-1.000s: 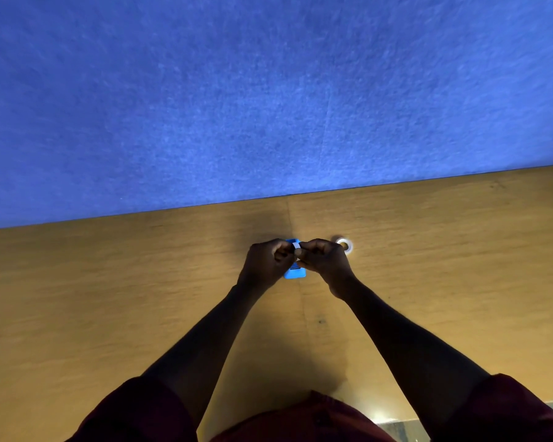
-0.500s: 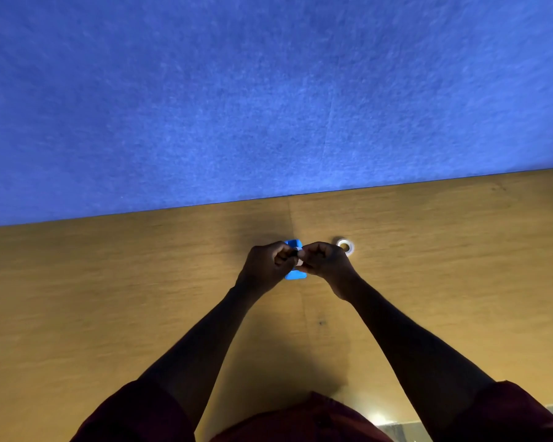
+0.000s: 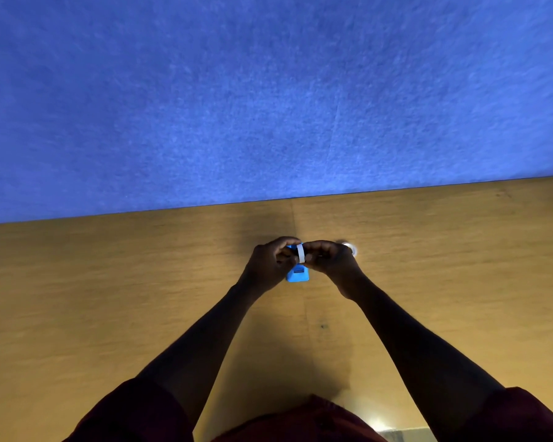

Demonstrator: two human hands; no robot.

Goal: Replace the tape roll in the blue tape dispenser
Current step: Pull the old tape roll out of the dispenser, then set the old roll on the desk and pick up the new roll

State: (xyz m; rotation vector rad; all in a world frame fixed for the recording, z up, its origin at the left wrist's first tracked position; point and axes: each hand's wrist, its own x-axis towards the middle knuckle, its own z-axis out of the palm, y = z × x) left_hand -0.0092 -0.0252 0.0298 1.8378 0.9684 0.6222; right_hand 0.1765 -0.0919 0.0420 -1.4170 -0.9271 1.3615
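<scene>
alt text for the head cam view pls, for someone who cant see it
Both hands, left hand and right hand, meet over a blue dispenser on a wooden table, pinching a white tape ring between them. Another ring lies on the table just behind the right hand, and a blue wall fills the upper half.

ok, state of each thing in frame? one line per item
blue tape dispenser: on the desk, mostly hidden under both hands, near end showing.
white tape ring: edge-on, pinched between both hands above the dispenser; seated or not, cannot tell.
second tape roll: on the desk behind the right hand, partly hidden.
left hand: fingers closed on the ring.
right hand: fingers closed on the ring.
</scene>
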